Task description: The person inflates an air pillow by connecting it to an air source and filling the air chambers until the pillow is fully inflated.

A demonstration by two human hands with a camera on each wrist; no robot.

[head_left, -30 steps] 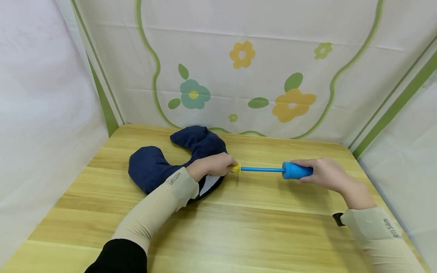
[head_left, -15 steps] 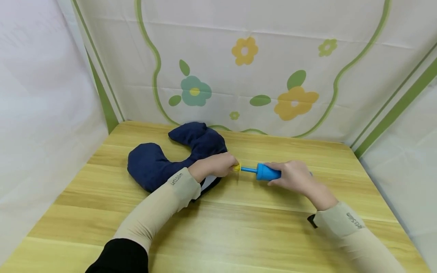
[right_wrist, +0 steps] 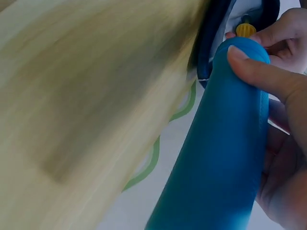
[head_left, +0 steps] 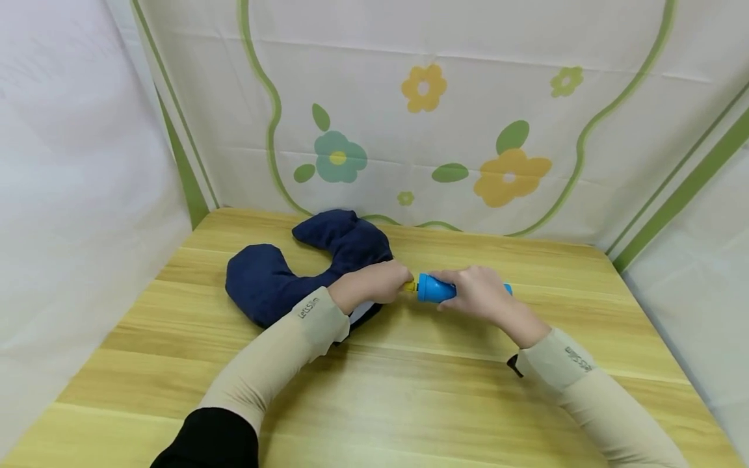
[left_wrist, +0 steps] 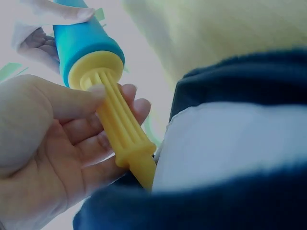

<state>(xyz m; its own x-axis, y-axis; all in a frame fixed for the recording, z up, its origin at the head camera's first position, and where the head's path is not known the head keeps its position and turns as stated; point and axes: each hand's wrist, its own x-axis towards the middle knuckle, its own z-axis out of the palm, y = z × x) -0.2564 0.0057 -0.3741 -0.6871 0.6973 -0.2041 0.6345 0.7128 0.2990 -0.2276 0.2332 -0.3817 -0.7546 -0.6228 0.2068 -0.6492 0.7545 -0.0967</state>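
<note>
A navy U-shaped neck pillow [head_left: 260, 283] lies on the table, its cover parted to show a white inner layer [left_wrist: 225, 143]. My left hand [head_left: 380, 281] pinches the ribbed yellow nozzle [left_wrist: 120, 112] of a blue hand pump [head_left: 432, 288] between thumb and fingers. The nozzle's narrow end reaches the parted cover; its tip is hidden there. My right hand [head_left: 482, 292] grips the pump's blue barrel [right_wrist: 216, 134], thumb along its front end. The barrel stands close against the nozzle, tilted in the left wrist view, and its rod is hardly visible.
A wood-grain table [head_left: 409, 403] lies under both arms. Behind it hangs a white cloth [head_left: 363, 78] printed with flowers, and a plain white cloth [head_left: 88, 162] borders the left side. Another white cloth [head_left: 702, 195] borders the right.
My right hand has moved left with the barrel, so the blue rod that showed between barrel and nozzle has slid in. The left hand keeps its pinch on the nozzle; the pillow stays put.
</note>
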